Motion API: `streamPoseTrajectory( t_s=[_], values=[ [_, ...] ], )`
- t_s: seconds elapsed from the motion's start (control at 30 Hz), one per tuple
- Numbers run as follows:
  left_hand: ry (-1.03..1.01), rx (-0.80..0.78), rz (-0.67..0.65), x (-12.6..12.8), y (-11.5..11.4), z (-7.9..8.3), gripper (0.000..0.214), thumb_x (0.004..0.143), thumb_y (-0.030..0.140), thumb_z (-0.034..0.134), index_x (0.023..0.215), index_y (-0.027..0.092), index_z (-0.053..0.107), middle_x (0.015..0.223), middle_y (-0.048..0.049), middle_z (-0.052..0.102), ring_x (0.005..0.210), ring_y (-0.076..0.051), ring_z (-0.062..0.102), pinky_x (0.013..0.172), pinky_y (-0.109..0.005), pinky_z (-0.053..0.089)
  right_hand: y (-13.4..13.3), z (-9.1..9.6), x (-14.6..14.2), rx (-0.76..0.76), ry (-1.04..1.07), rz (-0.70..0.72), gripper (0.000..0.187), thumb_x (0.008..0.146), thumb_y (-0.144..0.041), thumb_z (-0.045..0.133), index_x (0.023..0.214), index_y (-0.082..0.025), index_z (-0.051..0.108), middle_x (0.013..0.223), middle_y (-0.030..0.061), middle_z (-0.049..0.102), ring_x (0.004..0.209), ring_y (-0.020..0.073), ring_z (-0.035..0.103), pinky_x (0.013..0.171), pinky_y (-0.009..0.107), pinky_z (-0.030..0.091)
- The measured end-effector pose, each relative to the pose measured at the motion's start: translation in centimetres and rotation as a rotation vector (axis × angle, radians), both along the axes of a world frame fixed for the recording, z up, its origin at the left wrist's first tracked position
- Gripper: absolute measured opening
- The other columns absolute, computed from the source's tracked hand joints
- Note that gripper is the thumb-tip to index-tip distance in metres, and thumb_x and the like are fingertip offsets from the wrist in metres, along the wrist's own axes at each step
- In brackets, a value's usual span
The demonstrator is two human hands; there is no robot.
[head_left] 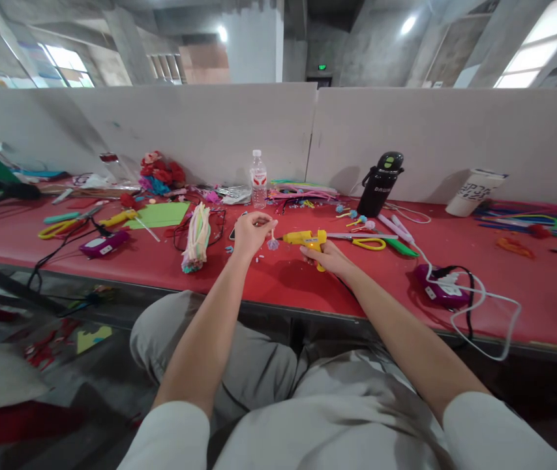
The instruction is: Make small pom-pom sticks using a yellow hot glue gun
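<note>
A yellow glue gun [302, 238] and a small purple flower [272, 245] are held over a red desk [278, 284].
The grip of the left hand [252, 234] is pinched on the flower's stem; the flower hangs just left of the glue gun, though whether they touch is hard to tell. The grip of the right hand [333, 258] is wrapped around the glue gun. Left of it lies a pale bundle [196, 238]; behind it, leftward, stands a clear bottle [257, 188]; just right, yellow-handled scissors [355, 241].

A pale partition [190, 134] backs the red table [288, 284], bright windows [537, 49] and pillars [254, 49] beyond.
</note>
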State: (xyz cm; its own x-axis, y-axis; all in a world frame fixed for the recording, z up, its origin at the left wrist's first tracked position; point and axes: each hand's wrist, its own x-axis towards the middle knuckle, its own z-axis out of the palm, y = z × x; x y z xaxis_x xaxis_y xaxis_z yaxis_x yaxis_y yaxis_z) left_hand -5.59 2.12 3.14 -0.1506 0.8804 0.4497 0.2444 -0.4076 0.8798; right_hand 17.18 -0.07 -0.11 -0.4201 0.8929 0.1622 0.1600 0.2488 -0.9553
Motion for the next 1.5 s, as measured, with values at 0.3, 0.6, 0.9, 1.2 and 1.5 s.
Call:
streamPoseTrajectory(
  t_s=[0.3, 0.6, 0.9, 1.2, 1.5],
  values=[
    [-0.007, -0.013, -0.004, 0.1, 0.0, 0.1, 0.023, 0.070, 0.036, 0.075, 0.077, 0.016, 0.068, 0.069, -0.0037, 0.068, 0.057, -0.015, 0.065, 0.054, -0.024, 0.054, 0.4, -0.4, 0.3, 0.072, -0.105, 0.043, 0.041, 0.081, -0.057, 0.060, 0.070, -0.018, 0.058, 0.060, -0.0007, 0.054, 0.055, 0.0116, 0.049, 0.055, 0.026, 0.038],
    [-0.010, -0.024, -0.011, 0.1, -0.1, 0.1, 0.023, 0.070, 0.036, 0.075, 0.078, 0.015, 0.068, 0.069, -0.0036, 0.068, 0.059, -0.016, 0.066, 0.055, -0.026, 0.055, 0.2, -0.3, 0.4, 0.094, -0.157, 0.027, 0.043, 0.083, -0.059, 0.057, 0.070, -0.018, 0.054, 0.060, -0.0022, 0.051, 0.055, 0.0107, 0.046, 0.054, 0.024, 0.037],
    [-0.037, -0.043, -0.009, 0.1, -0.2, 0.3, 0.027, 0.067, 0.038, 0.077, 0.077, 0.015, 0.067, 0.069, -0.0036, 0.067, 0.058, -0.015, 0.065, 0.055, -0.027, 0.057, 0.5, -1.1, 0.5, 0.055, -0.140, -0.017, 0.042, 0.080, -0.061, 0.060, 0.088, -0.020, 0.062, 0.059, -0.0036, 0.048, 0.052, 0.0108, 0.042, 0.049, 0.023, 0.034],
    [-0.051, -0.040, 0.005, 0.0, -0.1, 0.2, 0.025, 0.068, 0.037, 0.077, 0.077, 0.016, 0.067, 0.068, -0.0034, 0.066, 0.058, -0.016, 0.065, 0.055, -0.028, 0.057, -0.1, -0.6, 0.4, 0.037, -0.132, 0.004, 0.048, 0.081, -0.059, 0.060, 0.105, -0.018, 0.064, 0.058, -0.0045, 0.047, 0.051, 0.0102, 0.040, 0.048, 0.023, 0.033],
    [-0.108, -0.003, 0.027, -1.5, -0.8, 2.2, 0.022, 0.071, 0.035, 0.075, 0.080, 0.015, 0.070, 0.071, -0.0035, 0.067, 0.065, -0.017, 0.067, 0.062, -0.029, 0.059, 2.2, -0.2, 2.7, 0.206, -0.245, -0.160, 0.051, 0.078, -0.056, 0.064, 0.111, -0.017, 0.067, 0.092, 0.0063, 0.070, 0.078, 0.0181, 0.060, 0.068, 0.029, 0.049]
  ],
)
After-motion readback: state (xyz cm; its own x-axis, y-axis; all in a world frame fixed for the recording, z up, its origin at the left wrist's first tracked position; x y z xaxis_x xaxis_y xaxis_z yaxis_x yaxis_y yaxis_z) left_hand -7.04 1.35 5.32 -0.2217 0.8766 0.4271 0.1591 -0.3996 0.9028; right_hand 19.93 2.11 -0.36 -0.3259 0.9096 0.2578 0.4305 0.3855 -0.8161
